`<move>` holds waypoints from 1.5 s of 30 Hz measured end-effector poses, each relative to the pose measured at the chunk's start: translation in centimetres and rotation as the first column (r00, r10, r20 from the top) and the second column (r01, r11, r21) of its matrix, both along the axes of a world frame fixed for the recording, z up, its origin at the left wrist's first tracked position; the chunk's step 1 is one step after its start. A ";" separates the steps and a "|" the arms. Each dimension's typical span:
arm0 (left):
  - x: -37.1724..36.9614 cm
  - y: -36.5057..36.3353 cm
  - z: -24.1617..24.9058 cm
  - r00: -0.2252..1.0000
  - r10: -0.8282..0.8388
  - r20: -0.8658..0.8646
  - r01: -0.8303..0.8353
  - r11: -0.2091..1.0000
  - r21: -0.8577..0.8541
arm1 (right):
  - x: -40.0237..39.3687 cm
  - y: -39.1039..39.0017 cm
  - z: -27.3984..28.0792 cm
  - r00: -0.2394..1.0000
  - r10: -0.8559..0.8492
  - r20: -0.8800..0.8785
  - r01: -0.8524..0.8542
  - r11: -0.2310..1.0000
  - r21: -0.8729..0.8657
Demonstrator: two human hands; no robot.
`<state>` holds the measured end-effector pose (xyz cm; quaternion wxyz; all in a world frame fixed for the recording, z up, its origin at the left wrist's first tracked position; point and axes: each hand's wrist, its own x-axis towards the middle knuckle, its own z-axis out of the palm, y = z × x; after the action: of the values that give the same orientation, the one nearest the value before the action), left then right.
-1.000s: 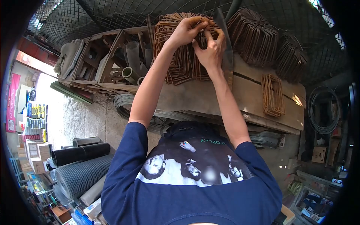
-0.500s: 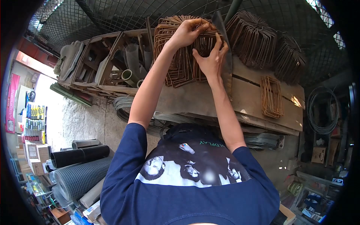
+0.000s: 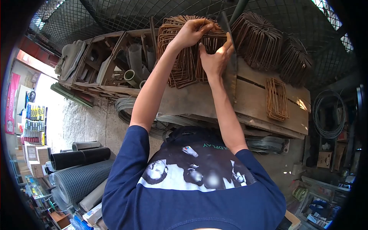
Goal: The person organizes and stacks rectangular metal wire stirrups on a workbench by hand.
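Rusty rectangular metal rings (image 3: 182, 76) hang in a thick bundle at the top centre. My left hand (image 3: 193, 32) is at the bundle's upper edge, its fingers bent and closed on the top of one or more rings. Just right of it, my right hand (image 3: 217, 57) is held upright beside the rings, thumb and fingers apart. Its fingertips are near the right end of the rings, beside a dark upright metal bar (image 3: 232, 69); whether they touch is unclear.
More rusty ring bundles (image 3: 258, 40) hang at the upper right. A smaller ring bundle (image 3: 276, 99) lies on the wooden bench (image 3: 249, 97). Wooden racks (image 3: 109, 65) stand at left, wire coils (image 3: 329, 114) hang right, and mesh rolls (image 3: 82, 182) lie lower left.
My right hand has shifted slightly, its fingers drawn closer together and more upright near the bar. My left hand has hardly moved.
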<state>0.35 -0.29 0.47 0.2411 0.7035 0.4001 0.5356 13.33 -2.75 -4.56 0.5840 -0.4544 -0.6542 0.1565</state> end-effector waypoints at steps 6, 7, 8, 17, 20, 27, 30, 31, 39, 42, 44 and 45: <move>0.6 0.1 -0.1 0.999 -0.001 0.032 0.001 1.000 0.007 | 0.2 -0.5 1.6 0.986 -0.152 0.063 0.149 0.987 0.054; 0.6 0.2 -0.1 1.000 -0.006 0.027 0.005 0.999 0.035 | 0.5 -0.5 1.8 0.986 -0.149 0.079 0.148 0.989 0.019; 0.6 0.2 -0.2 1.000 -0.006 0.027 0.005 0.999 0.036 | 0.8 -0.4 1.8 0.985 -0.145 0.095 0.148 0.989 -0.015; 0.1 0.8 -0.6 0.999 0.042 0.010 -0.042 0.999 0.014 | 0.6 0.8 0.2 0.972 -0.159 0.174 0.155 0.987 0.036; -0.1 0.9 -0.5 0.996 0.074 -0.044 -0.067 0.987 0.144 | 0.1 0.2 -0.6 0.931 -0.197 0.308 0.201 0.979 0.019; -0.5 0.7 -0.4 0.995 0.071 -0.066 -0.065 0.994 0.087 | -0.8 0.2 -1.0 0.924 -0.245 0.295 0.226 0.969 0.096; -1.0 1.0 -0.7 0.996 0.071 -0.046 -0.066 0.992 0.104 | -0.6 0.2 -0.5 0.933 -0.254 0.256 0.236 0.967 0.101; -1.1 1.0 -0.8 0.996 0.071 -0.047 -0.066 0.993 0.102 | -0.4 0.1 -0.1 0.933 -0.253 0.256 0.235 0.967 0.098; -0.7 -0.3 1.3 0.954 0.188 -0.234 -0.193 0.981 0.002 | -1.0 1.4 2.7 0.928 -0.149 0.343 0.167 0.986 -0.025; -1.0 0.0 1.2 0.925 0.254 -0.283 -0.259 0.966 0.021 | -1.1 1.2 2.1 0.914 -0.160 0.373 0.163 0.986 0.023; -0.8 -0.5 1.6 0.900 0.291 -0.325 -0.297 0.954 0.032 | -1.1 1.2 2.2 0.910 -0.152 0.385 0.159 0.987 0.013; -0.5 -0.9 1.6 0.874 0.320 -0.366 -0.331 0.943 0.035 | -1.0 1.0 2.1 0.905 -0.146 0.400 0.161 0.987 -0.004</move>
<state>-0.19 -1.16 2.05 0.0786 0.7101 0.5581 0.4220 12.32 -1.79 -2.47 0.4408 -0.5373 -0.7186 0.0264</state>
